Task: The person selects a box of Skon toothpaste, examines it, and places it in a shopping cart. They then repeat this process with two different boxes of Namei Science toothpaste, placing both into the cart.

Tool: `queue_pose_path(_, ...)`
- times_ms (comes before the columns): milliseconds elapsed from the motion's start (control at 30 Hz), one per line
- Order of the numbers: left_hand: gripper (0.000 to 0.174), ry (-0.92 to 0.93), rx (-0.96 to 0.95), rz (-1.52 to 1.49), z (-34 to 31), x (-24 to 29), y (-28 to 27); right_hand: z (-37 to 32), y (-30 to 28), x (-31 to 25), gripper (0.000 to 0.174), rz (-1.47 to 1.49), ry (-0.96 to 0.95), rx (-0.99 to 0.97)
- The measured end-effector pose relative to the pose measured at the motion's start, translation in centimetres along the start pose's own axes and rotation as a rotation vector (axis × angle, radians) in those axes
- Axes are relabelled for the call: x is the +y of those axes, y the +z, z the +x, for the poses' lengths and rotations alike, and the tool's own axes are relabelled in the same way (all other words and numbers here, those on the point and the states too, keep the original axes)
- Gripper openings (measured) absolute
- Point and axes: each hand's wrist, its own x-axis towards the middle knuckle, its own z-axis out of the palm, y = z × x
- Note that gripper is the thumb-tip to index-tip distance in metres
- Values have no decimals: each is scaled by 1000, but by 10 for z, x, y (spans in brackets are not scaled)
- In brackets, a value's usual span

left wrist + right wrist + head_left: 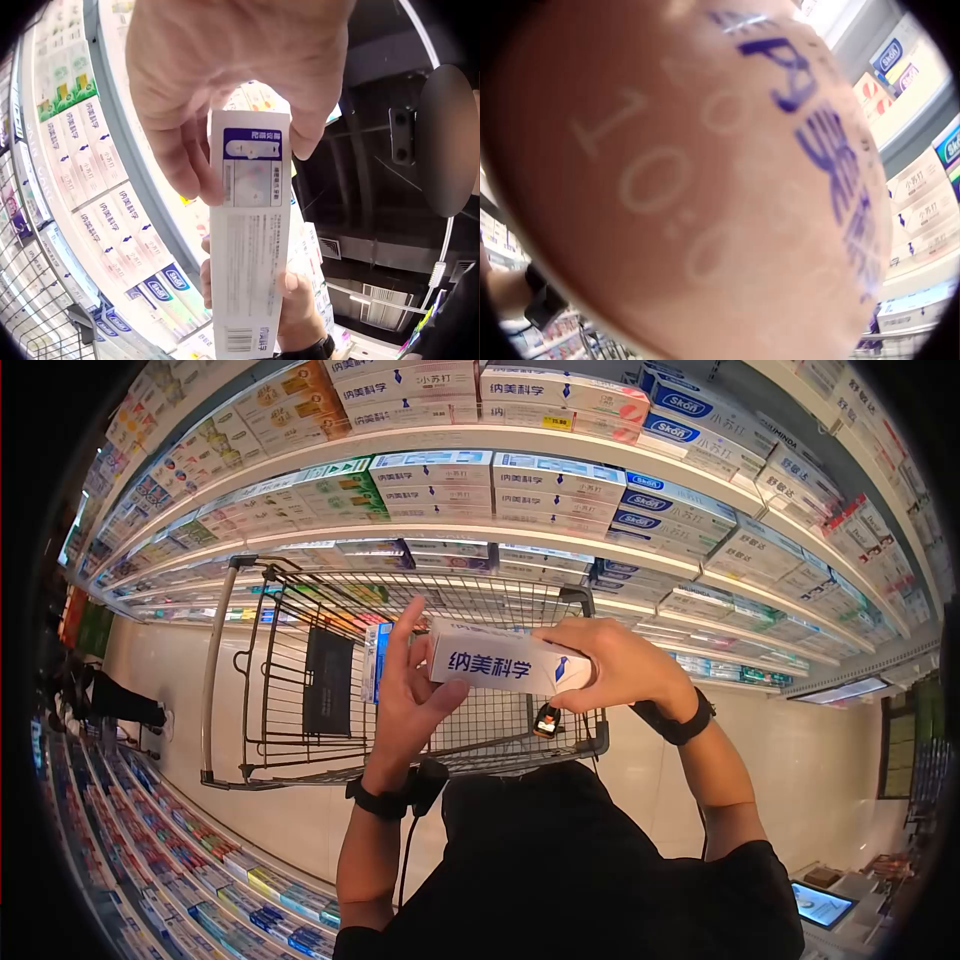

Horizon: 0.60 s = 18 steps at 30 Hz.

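A white toothpaste box (pixel 500 665) with blue Chinese lettering is held level in front of the chest, over the cart. My right hand (pixel 625 665) grips its right end, thumb below and fingers along the top. At the other end, my left hand (pixel 403 695) holds the box between thumb and curled fingers, with the index finger raised. In the left wrist view, the printed back of the box (pixel 250 247) shows a barcode, and the right hand (pixel 298 304) holds its far end. Blue lettering on a pale surface fills much of the right wrist view, close and blurred.
A wire shopping cart (pixel 213 670) stands before me, against shelves (pixel 420 440) of stacked toothpaste boxes. Behind my left hand is a blue box (pixel 380 660). A small black device (pixel 547 720) is by the cart's right side. More shelves (pixel 200 840) run at lower left.
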Motion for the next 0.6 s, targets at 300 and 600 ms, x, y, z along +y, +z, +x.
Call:
queue_pose_path(300, 59, -16, 26, -30, 6, -14, 2, -6, -19, -8, 56, -144, 10, 8)
queue_pose_path(600, 48, -33, 93, -300, 13, -17, 4, -50, -45, 6, 63, -104, 91, 238)
